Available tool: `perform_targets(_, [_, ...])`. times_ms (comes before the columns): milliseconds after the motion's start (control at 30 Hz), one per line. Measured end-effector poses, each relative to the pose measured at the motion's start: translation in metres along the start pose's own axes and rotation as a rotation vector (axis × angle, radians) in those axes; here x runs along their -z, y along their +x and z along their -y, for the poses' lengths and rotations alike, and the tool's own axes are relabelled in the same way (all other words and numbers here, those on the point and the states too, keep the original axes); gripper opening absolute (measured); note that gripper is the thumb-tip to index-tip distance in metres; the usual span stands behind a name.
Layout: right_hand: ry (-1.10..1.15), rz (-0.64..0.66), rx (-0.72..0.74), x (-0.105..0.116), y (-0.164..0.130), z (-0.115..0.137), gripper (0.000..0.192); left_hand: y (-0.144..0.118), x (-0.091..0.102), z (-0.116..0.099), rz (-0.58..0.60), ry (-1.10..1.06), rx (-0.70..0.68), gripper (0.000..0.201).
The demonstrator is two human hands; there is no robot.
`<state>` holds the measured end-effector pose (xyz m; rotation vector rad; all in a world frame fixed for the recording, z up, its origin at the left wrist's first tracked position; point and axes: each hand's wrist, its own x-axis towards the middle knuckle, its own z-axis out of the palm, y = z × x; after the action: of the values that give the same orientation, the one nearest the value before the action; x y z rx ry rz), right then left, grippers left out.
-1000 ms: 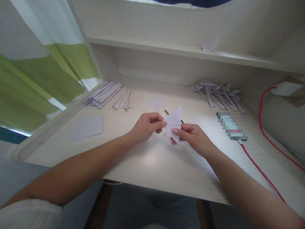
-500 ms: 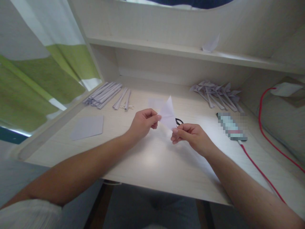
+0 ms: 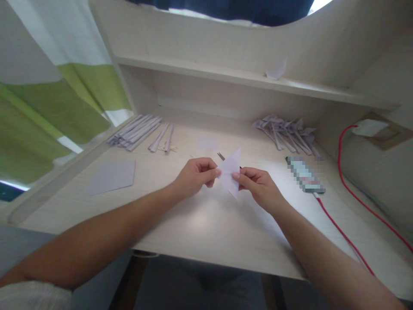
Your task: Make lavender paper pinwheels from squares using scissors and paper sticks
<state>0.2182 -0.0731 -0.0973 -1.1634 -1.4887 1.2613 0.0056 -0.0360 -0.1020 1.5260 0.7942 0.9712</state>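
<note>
A small folded piece of white paper (image 3: 229,172), roughly triangular, is held up between both hands above the desk. My left hand (image 3: 198,176) pinches its left corner between thumb and fingers. On its right edge, my right hand (image 3: 258,187) grips with the thumb in front and the fingers behind. Partly hidden behind the paper lies a pair of scissors (image 3: 220,156), its tips showing. Just beyond the hands a small flat paper square (image 3: 207,143) rests on the desk.
Rolled paper sticks (image 3: 135,132) lie at the back left, near a paper stack (image 3: 112,176). Paper pinwheels on sticks (image 3: 285,131) are heaped at the back right. A phone (image 3: 305,174) with a red cable (image 3: 345,234) lies at right. Folded paper (image 3: 276,70) stands on the shelf (image 3: 193,69).
The paper has turned, its lower tip now pointing down. My right hand has moved up from the bottom corner to the right edge. The view has shifted slightly.
</note>
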Motion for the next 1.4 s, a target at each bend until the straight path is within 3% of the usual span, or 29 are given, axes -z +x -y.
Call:
perform_targets(567, [0.038,-0.043,0.004,-0.0012,-0.0007,-0.0021,0.028,0.0014,0.0026,0.0046,0.029,-0.011,0.005,0.022])
perform_targets(1400, [0.118,-0.158,0.058,0.0016,0.0010,-0.0064,0.025,0.0001,0.0013,0.0038,0.180,-0.005,0.057,0.019])
